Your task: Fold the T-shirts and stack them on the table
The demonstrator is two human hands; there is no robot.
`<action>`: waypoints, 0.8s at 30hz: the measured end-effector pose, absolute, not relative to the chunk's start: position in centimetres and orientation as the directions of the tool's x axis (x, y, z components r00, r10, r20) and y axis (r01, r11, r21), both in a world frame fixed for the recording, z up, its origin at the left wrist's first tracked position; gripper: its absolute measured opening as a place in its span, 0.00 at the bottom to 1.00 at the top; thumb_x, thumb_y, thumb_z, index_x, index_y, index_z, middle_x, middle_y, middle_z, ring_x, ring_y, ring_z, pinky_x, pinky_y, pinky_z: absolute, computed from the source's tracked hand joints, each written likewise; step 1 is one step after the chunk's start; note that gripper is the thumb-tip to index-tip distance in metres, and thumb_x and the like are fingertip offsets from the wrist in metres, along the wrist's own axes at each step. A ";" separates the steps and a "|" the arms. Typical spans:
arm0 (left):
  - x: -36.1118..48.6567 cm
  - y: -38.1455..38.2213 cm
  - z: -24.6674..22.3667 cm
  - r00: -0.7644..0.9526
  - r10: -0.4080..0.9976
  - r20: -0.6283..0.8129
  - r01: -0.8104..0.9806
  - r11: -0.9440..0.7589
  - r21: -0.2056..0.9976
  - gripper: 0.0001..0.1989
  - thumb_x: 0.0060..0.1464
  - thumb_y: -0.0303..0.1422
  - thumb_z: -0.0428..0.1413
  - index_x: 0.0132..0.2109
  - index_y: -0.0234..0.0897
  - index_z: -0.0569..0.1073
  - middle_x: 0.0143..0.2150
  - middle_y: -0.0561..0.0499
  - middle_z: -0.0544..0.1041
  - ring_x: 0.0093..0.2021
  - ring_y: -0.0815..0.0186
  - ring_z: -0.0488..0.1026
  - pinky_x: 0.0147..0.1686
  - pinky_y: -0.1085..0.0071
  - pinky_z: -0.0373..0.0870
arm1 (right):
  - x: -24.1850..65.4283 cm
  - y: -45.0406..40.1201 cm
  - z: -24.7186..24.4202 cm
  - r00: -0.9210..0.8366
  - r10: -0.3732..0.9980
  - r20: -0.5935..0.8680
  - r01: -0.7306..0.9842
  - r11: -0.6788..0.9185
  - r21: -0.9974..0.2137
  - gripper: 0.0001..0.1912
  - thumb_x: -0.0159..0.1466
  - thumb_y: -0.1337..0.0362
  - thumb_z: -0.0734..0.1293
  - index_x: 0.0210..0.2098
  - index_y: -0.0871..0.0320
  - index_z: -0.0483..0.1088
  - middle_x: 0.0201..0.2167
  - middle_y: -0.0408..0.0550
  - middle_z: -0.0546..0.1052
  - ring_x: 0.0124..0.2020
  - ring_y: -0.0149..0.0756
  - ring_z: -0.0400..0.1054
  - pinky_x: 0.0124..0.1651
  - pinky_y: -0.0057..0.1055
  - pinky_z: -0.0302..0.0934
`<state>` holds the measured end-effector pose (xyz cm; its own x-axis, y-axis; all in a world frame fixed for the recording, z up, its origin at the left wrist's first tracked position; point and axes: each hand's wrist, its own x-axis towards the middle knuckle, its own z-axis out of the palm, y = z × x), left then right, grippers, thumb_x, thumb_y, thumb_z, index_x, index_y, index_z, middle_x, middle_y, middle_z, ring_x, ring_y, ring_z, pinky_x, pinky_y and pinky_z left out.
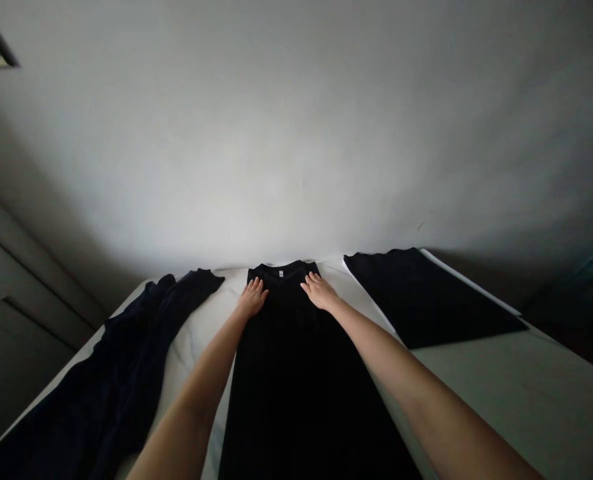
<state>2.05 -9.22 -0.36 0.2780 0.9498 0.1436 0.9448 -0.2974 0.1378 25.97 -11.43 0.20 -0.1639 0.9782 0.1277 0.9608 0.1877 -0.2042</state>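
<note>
A long black garment (296, 373) with a neckline and a small white label (281, 273) lies flat before me, its top end near the wall. My left hand (253, 297) rests on its upper left edge, fingers stretched out. On the upper right edge lies my right hand (319, 291), fingers spread and flat. Neither hand grips the cloth. The garment's lower end runs out of the bottom of the view.
A dark navy garment (121, 373) lies loosely along the left side. To the right is a flat black cloth piece (431, 300) with white edging. All lie on a white-covered surface (506, 393) against a pale wall (296, 133). A panelled door or cupboard (21, 347) stands at left.
</note>
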 end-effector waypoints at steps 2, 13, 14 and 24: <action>2.2 -7.8 -0.1 0.225 0.957 0.184 0.955 -0.254 0.152 0.24 0.65 0.34 0.42 0.63 0.33 0.65 0.65 0.41 0.67 0.66 0.58 0.62 0.61 0.63 0.60 | 26.0 -9.6 0.3 -0.075 0.983 0.166 0.968 0.112 -0.225 0.25 0.72 0.57 0.52 0.60 0.65 0.66 0.63 0.60 0.66 0.64 0.44 0.59 0.64 0.40 0.52; -0.1 -1.9 1.6 -0.313 0.947 0.066 0.922 0.287 0.259 0.24 0.60 0.48 0.47 0.46 0.35 0.78 0.52 0.34 0.76 0.56 0.42 0.68 0.51 0.50 0.62 | 28.6 -2.3 0.5 0.434 0.884 0.171 0.871 -0.364 -0.329 0.21 0.68 0.54 0.62 0.46 0.65 0.76 0.48 0.67 0.76 0.52 0.52 0.69 0.50 0.41 0.57; 0.1 -1.8 1.3 -0.310 0.948 0.068 0.923 0.283 0.260 0.24 0.61 0.48 0.46 0.45 0.36 0.78 0.52 0.35 0.76 0.57 0.43 0.67 0.52 0.50 0.61 | 28.4 -2.1 0.2 0.436 0.880 0.186 0.873 -0.364 -0.325 0.21 0.69 0.54 0.61 0.45 0.65 0.76 0.48 0.68 0.76 0.52 0.52 0.69 0.51 0.42 0.56; 0.9 -2.1 -0.7 -0.188 0.954 0.236 0.978 0.160 0.133 0.21 0.66 0.41 0.41 0.48 0.34 0.74 0.50 0.36 0.75 0.54 0.48 0.66 0.51 0.55 0.59 | 28.0 -1.4 -1.6 0.371 0.894 0.250 0.912 -0.300 -0.281 0.18 0.71 0.59 0.59 0.46 0.66 0.74 0.47 0.66 0.76 0.50 0.51 0.68 0.52 0.43 0.53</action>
